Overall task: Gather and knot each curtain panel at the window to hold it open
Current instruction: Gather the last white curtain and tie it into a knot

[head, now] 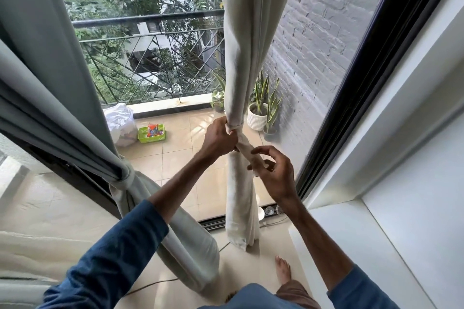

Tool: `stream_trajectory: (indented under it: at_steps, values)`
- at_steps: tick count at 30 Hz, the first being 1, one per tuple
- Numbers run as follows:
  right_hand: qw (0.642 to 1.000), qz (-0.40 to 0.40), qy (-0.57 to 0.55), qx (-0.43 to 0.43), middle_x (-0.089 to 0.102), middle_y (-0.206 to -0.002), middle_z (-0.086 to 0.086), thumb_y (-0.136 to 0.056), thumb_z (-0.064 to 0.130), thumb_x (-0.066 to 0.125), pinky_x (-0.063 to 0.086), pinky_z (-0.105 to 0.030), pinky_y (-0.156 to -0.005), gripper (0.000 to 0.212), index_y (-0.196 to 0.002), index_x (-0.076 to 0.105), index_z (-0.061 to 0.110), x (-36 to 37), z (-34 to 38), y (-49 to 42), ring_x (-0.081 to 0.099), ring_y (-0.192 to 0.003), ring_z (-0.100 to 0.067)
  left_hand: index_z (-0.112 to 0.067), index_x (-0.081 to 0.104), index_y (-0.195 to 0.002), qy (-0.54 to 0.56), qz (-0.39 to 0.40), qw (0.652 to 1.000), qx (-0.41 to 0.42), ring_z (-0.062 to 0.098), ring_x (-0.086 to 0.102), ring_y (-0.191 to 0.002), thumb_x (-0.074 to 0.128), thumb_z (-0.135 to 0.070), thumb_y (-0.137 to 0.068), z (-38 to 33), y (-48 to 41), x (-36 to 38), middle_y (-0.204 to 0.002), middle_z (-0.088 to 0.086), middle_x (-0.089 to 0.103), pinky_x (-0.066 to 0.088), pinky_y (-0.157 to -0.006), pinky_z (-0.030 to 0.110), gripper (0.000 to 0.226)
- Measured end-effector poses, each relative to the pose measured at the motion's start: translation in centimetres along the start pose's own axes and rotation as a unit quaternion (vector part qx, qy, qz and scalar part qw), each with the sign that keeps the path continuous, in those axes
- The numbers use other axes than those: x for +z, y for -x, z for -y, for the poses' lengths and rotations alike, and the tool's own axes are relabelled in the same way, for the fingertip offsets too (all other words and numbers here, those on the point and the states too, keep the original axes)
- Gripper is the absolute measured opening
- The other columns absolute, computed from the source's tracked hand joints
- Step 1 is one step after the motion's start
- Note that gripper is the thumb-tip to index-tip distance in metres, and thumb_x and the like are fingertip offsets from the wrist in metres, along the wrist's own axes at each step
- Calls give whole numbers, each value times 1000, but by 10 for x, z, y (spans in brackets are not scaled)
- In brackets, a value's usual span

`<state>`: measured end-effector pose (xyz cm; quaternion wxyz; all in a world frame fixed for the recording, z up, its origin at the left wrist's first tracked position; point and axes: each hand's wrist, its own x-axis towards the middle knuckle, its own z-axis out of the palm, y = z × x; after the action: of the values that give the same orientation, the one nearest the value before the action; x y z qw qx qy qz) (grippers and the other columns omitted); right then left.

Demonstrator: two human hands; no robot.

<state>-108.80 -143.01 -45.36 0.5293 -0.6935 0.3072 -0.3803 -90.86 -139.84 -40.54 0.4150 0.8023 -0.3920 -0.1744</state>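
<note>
Two curtain panels are hanging at the window, one to each side of the balcony railing [150,17] seen through the glass. Left of the railing, the grey curtain panel [50,88] is falling in heavy folds and narrowing to a finished knot [124,175], below which its tail is spreading out and reaching down to the floor. Below the railing, on the balcony tiles, a white bag [120,120] and a green basket [151,133] are sitting side by side. At the right end of the railing, the cream curtain panel [248,32] is hanging gathered into a tight column, its pleats pinching together where a band of its own cloth is wrapping around it as a half-formed knot [234,126]. The left hand [219,138] is closing its grip around that wrap, fingers curled tight on the cloth. The right hand [272,170], lower and further right, is sitting with fingers loosely spread and curved, the twisted loose end of the cream panel lying across them; whether it is actually pinching the cloth I cannot tell. Below the hands the cream panel is dropping straight to the floor, slightly crumpled at its hem. Right of the cream panel, potted plants [261,105] are standing against the grey brick wall [326,32].
</note>
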Motion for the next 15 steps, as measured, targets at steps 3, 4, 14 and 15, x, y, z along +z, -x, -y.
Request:
stream_trajectory:
  at_steps: [3,4,14,15]
  values:
    - [983,-3,-153,104,78,-99,-4,-88,1,73,53,-33,-71,15,-100,76,10,-5,-2,-3,74,-79,-23,-15,64,-98,-10,6,1000,18,22,68,-55,56,-13,-86,3,1,-4,-74,6,71,49,-43,24,14]
    - [978,4,-179,109,77,-105,-4,-85,2,75,53,-34,-77,19,-104,77,8,-7,-4,-5,70,-81,-22,-15,63,-99,-9,10,1000,21,22,68,-53,56,-14,-87,4,1,-5,-73,5,72,48,-43,23,14]
    - [984,62,-158,60,78,-95,-2,-82,-9,74,56,-24,-87,39,-118,71,5,-22,7,-12,69,-88,-11,-15,58,-105,52,103,993,21,23,75,-64,49,-10,-91,5,1,-14,-70,3,76,50,-51,25,18]
    - [985,49,-156,55,78,-97,-9,-84,-5,74,57,-28,-86,31,-115,73,3,-22,8,-14,71,-91,-18,-14,58,-106,54,115,992,27,24,75,-66,49,-10,-91,6,3,-17,-71,3,76,51,-52,25,17]
